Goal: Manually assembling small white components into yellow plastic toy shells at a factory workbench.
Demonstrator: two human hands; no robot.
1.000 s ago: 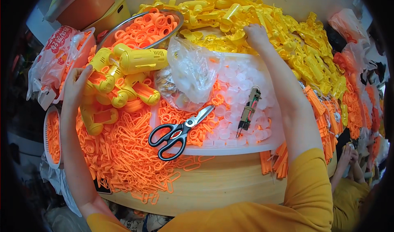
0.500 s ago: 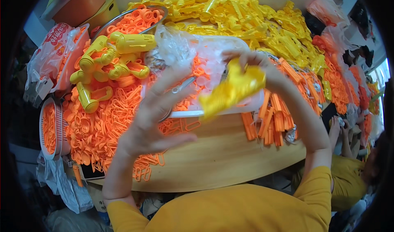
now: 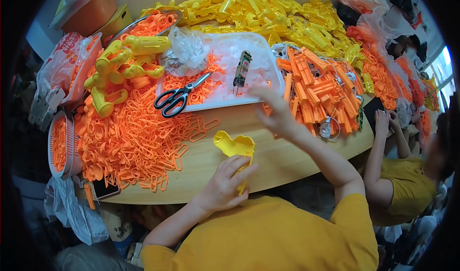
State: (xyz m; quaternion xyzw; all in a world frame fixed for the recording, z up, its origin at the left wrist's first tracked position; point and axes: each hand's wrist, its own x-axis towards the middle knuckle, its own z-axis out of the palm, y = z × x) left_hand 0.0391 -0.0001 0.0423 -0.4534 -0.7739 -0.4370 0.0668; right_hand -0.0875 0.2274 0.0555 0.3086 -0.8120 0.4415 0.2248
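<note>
The left hand (image 3: pixel 223 183) grips a thin, glossy yellow plastic shell (image 3: pixel 234 144), curved and scalloped at its upper edge, above the near edge of the smooth wood-grain table (image 3: pixel 287 158). Toward two o'clock from the shell, the right hand (image 3: pixel 278 115) is raised and blurred, fingers loosely apart. At twelve o'clock a white plastic tray (image 3: pixel 215 104) carries translucent, frosted round pieces (image 3: pixel 261 62) and a slim, dark circuit piece (image 3: pixel 242 70). Black-handled metal scissors (image 3: pixel 188 87) straddle its rim between ten and eleven; crinkled clear plastic (image 3: pixel 184 53) bunches at eleven. Looped orange clips (image 3: pixel 143 136) tangle at nine, straight-edged orange bars (image 3: pixel 304 86) pile at two, and hollow yellow mouldings (image 3: pixel 268 17) heap beyond the tray.
</note>
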